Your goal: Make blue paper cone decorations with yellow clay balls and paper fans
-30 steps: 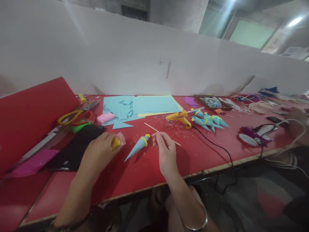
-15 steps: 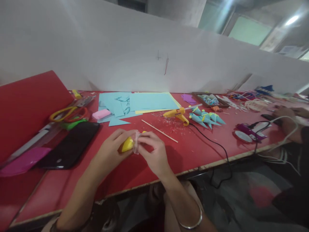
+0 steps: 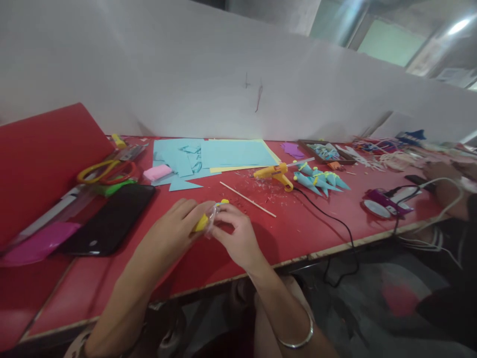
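Yellow filling is showing through a small clear-plastic packet (image 3: 201, 223) that I am holding just in front of me, close above the red surface (image 3: 298, 233). Both of my hands are closing in on it: my left hand (image 3: 175, 226) is curling around the yellow body, fingers bent and mostly covering it, while my right hand (image 3: 238, 233) is pinching the loose wrapper end between thumb and fingers. Just beyond my right fingers a yellow-trimmed tip (image 3: 223, 202) is peeking out, its remainder hiding behind my hand.

Farther on, a thin wooden stick (image 3: 248, 199) is lying aslant, and beyond its right part a yellow glue gun (image 3: 274, 172) is resting on its side, its black cord (image 3: 328, 214) trailing over the front edge. Several blue paper cones with yellow trim (image 3: 309, 184) are lying just right of the gun. Light-blue paper sheets (image 3: 238, 153) are spreading along the back, with a pink packet (image 3: 157, 172) sitting near their left end. To my left a black smartphone (image 3: 108, 219) is lying flat, scissors handles (image 3: 118, 169) showing beyond it.
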Motion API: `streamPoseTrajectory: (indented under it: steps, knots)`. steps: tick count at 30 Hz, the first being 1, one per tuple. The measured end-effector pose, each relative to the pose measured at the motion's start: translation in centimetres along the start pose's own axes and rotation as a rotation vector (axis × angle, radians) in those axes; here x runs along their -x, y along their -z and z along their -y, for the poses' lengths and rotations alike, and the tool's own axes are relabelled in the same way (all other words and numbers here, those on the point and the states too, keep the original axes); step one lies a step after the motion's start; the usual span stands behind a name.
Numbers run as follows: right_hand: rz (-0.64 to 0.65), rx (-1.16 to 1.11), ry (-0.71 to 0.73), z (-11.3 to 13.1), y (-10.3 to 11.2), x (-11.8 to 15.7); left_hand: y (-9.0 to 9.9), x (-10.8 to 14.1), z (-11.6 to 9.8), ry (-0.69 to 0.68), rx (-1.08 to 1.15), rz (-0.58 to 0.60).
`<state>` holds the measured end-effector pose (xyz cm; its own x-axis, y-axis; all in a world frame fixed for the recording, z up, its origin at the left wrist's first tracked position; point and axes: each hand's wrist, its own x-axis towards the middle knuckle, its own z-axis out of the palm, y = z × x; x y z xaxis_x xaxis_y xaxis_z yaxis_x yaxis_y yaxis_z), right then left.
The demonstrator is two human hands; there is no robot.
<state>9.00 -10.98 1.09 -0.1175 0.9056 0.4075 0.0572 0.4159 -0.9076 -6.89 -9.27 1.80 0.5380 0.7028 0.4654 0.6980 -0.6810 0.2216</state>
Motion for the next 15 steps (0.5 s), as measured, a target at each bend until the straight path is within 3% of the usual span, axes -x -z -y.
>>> streamPoseTrajectory:
  steps: [5, 10, 15]
  knots:
    - [-0.012, -0.052, -0.013, 0.0, 0.1, -0.2, 0.0, 0.2, -0.1, -0.032, 0.002, 0.002]
    - [-0.074, -0.352, -0.086, -0.2, 0.0, -0.2, 1.3, 0.1, 0.8, 0.033, -0.024, -0.069]
    - [-0.225, -0.625, -0.258, -0.6, -0.1, -0.3, 1.2, 1.1, 3.5, 0.316, -0.200, -0.036]
